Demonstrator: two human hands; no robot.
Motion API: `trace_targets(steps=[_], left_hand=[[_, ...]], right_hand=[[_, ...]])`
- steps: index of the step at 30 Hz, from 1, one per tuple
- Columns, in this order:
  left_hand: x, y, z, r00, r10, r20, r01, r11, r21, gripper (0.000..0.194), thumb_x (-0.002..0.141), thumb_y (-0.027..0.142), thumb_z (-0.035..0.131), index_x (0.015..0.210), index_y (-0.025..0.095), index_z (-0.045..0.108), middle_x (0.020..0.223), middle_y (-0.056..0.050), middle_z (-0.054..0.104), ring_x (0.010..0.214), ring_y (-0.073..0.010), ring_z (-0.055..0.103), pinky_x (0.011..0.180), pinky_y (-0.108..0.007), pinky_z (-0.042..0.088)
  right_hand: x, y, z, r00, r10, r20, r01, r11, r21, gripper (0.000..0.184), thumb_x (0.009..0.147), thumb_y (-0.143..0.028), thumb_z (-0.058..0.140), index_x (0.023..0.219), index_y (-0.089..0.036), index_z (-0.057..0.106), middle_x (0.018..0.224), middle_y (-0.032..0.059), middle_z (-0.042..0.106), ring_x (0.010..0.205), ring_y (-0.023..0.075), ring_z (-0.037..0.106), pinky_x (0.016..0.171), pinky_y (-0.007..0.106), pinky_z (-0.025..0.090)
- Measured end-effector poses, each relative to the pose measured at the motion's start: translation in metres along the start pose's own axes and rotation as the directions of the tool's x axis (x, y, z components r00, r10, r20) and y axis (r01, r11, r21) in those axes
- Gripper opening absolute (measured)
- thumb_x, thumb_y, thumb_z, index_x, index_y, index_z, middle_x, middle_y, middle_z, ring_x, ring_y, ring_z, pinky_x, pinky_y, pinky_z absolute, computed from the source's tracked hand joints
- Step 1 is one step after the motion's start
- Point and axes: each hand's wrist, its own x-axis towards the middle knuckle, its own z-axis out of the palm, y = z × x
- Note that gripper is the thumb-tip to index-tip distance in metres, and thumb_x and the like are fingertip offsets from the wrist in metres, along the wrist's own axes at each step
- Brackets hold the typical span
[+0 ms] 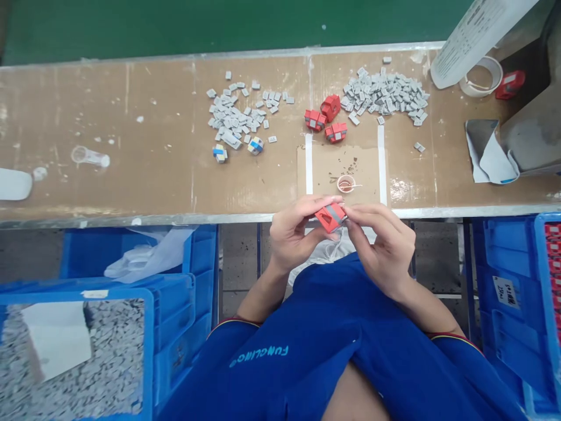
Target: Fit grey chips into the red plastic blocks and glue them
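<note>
My left hand (pixel 293 231) is closed around a red plastic block (pixel 329 218) with a grey band across it, held just off the table's front edge. At the block's right side, the thumb and fingers of my right hand (pixel 383 237) are pinched together against it. Whether a small piece lies between those fingertips is hidden. Just beyond the hands stands a small cup (pixel 346 184) of reddish-brown content with a thin white stick in it. Farther back lie three similar red blocks (pixel 335 133), beside a heap of small grey tiles (pixel 385 93).
A second grey tile pile (pixel 234 117) lies left, near two blue-banded pieces (pixel 255 145). A clear cup (pixel 87 156) lies farther left. Back right are a white bottle (pixel 468 44) and tape roll (pixel 482 76). Blue crates (pixel 149 327) flank me below the table (pixel 144 193).
</note>
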Motion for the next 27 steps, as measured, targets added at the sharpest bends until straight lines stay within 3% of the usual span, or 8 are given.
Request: trace_targets(steps=[3, 6, 11, 18, 27], left_hand=[[-0.005, 0.001, 0.004, 0.998, 0.021, -0.064, -0.020, 1.000, 0.013, 0.055, 0.080, 0.023, 0.092, 0.131, 0.033, 0.076, 0.121, -0.003, 0.084, 0.109, -0.0229, 0.081, 0.096, -0.035, 0.069], [-0.010, 0.003, 0.007, 0.995, -0.032, -0.094, 0.036, 0.999, 0.041, 0.053, 0.081, 0.016, 0.091, 0.129, 0.033, 0.077, 0.120, -0.002, 0.084, 0.108, -0.0226, 0.082, 0.094, -0.034, 0.070], [-0.014, 0.006, 0.007, 0.996, -0.072, -0.062, 0.078, 0.991, 0.108, 0.050, 0.086, 0.010, 0.085, 0.129, 0.033, 0.077, 0.124, -0.002, 0.083, 0.108, -0.0215, 0.082, 0.100, -0.035, 0.069], [-0.006, 0.008, 0.000, 0.995, -0.057, 0.082, 0.050, 0.995, 0.084, 0.052, 0.086, 0.017, 0.086, 0.135, 0.032, 0.075, 0.132, -0.004, 0.080, 0.114, -0.0253, 0.081, 0.102, -0.039, 0.068], [-0.001, 0.006, -0.001, 0.983, -0.108, 0.147, 0.107, 0.994, 0.012, 0.046, 0.090, 0.023, 0.084, 0.135, 0.030, 0.075, 0.128, -0.005, 0.081, 0.115, -0.0247, 0.080, 0.100, -0.036, 0.069]], right_hand=[[-0.002, -0.004, 0.003, 0.999, -0.040, 0.023, 0.042, 0.995, -0.088, 0.019, 0.095, -0.003, 0.067, 0.102, -0.021, 0.068, 0.093, 0.0062, 0.076, 0.082, 0.0171, 0.074, 0.069, 0.029, 0.060], [-0.002, -0.004, 0.004, 0.994, -0.098, 0.042, 0.105, 0.974, -0.203, 0.019, 0.094, -0.001, 0.068, 0.097, -0.020, 0.065, 0.085, 0.0052, 0.073, 0.075, 0.0165, 0.068, 0.065, 0.029, 0.056], [-0.005, -0.001, 0.002, 0.989, -0.132, 0.066, 0.145, 0.949, -0.279, 0.020, 0.095, -0.001, 0.065, 0.097, -0.021, 0.064, 0.084, 0.0046, 0.071, 0.073, 0.0161, 0.064, 0.065, 0.028, 0.055], [-0.002, 0.009, -0.012, 0.993, -0.054, 0.104, 0.044, 0.995, 0.092, 0.017, 0.096, -0.005, 0.067, 0.105, -0.019, 0.068, 0.097, 0.0078, 0.075, 0.085, 0.0168, 0.074, 0.071, 0.028, 0.061], [0.006, 0.016, -0.018, 0.981, 0.006, 0.192, -0.038, 0.986, 0.161, 0.013, 0.098, -0.011, 0.067, 0.104, -0.019, 0.075, 0.082, 0.0014, 0.067, 0.069, 0.0113, 0.063, 0.061, 0.024, 0.053]])
